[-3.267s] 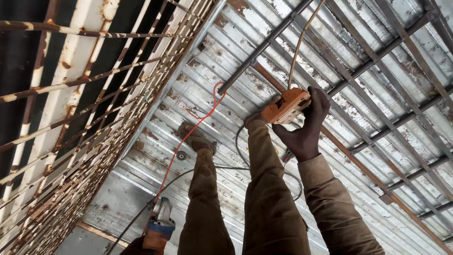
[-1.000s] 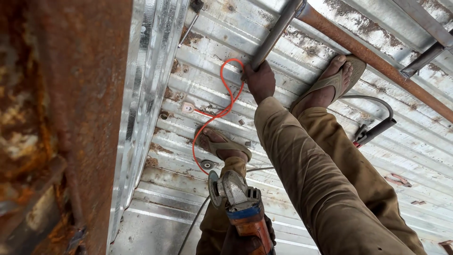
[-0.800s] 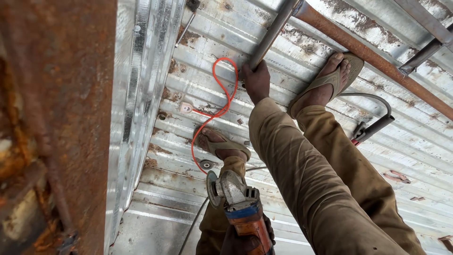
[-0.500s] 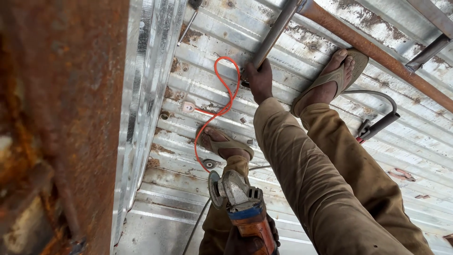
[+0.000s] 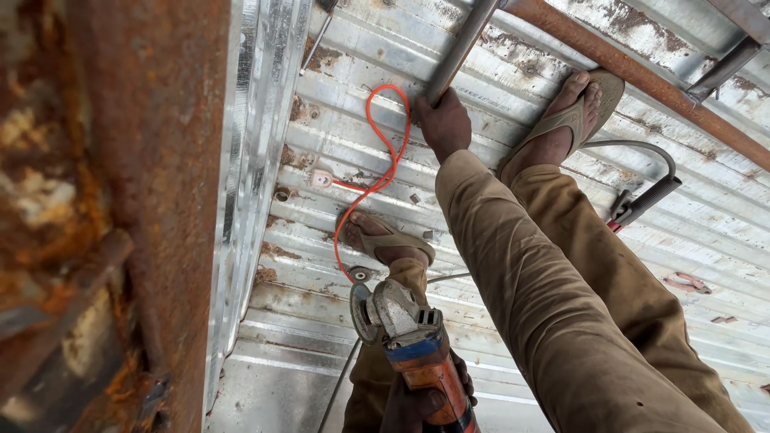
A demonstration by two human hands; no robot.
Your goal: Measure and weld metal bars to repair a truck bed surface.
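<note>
My left hand (image 5: 419, 405) grips the orange and blue body of an angle grinder (image 5: 405, 333) at the bottom centre, with its disc guard pointing up-left. Stretched out in a brown sleeve, my right hand (image 5: 443, 124) is closed around a grey metal pipe (image 5: 461, 44) that runs up to the top edge. Beside that hand an orange cable (image 5: 387, 156) loops over the corrugated metal sheet (image 5: 321, 321). My sandalled feet (image 5: 393, 240) (image 5: 571, 120) stand on the sheet.
A rusty steel beam (image 5: 144, 200) fills the left side, close to the camera. A shiny corrugated sheet wall (image 5: 257, 160) stands beside it. A rusty pipe (image 5: 642, 76) crosses the top right. A black welding electrode holder (image 5: 646, 200) with a grey cable lies at the right.
Since 3.3 s ago the view has swung to the rusty beam, and my right hand has gone from an orange tool to the grey pipe. Over the last second almost nothing has moved.
</note>
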